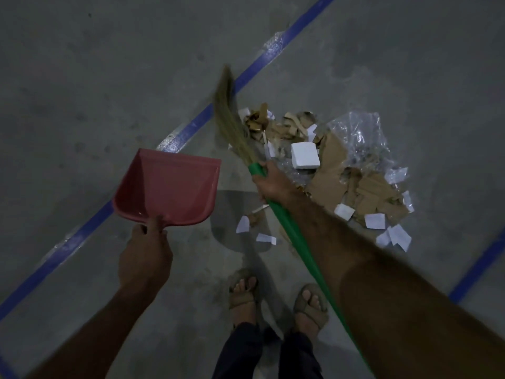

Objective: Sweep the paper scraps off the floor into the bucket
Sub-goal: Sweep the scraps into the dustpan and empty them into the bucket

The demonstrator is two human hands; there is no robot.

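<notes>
Warehouse or factory floor, dimly lit.
Bare grey concrete floor [109,77] marked with blue tape lines [191,127], running beyond the left hand [146,253].

My left hand [144,250] hides the dustpan [169,187] handle. The broom [295,236] bristles blur with motion; its handle's end is cut off below.

A grey concrete floor [95,77] fills the view. A blue painted line [254,69] crosses it diagonally; a second blue painted line [475,272] shows at the right edge. Crumpled clear plastic film [358,138] lies beside torn brown cardboard pieces [330,170]. Two tan strapped sandals [311,310] and dark trouser legs [240,351] appear at the bottom.
</notes>
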